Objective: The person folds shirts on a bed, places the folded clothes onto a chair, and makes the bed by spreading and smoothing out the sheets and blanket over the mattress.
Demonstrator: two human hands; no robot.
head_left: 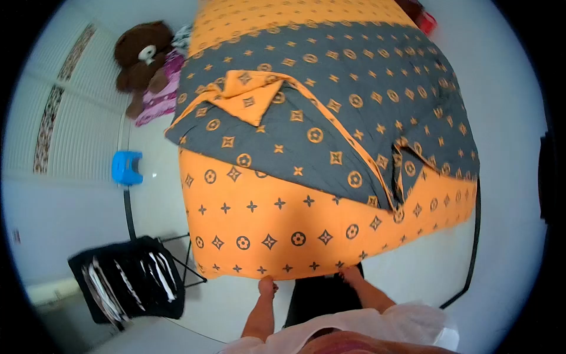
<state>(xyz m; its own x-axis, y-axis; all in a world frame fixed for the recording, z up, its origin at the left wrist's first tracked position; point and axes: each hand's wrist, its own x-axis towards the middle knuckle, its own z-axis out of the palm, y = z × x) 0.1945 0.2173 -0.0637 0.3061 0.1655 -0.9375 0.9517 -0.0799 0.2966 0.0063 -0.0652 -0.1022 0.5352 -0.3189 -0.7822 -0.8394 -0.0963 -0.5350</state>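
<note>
An orange bedsheet (pixel 271 224) with dark flower and star prints covers the bed and hangs over its near end. At its lower hem, my left hand (pixel 268 286) is closed on the edge with fingers curled. My right hand (pixel 352 275) grips the same hem further right, its fingertips partly hidden by the cloth. On top lies a dark grey quilt (pixel 318 106) with orange prints, its orange-lined edge folded back and a corner (pixel 247 100) flipped over.
A brown teddy bear (pixel 141 56) leans by a pink cloth (pixel 162 94) at the far left. Below it are a blue stool (pixel 127 167) and a black folding chair (pixel 130 280) with pale stripes. A red item (pixel 427 23) stands beyond the bed's far right corner.
</note>
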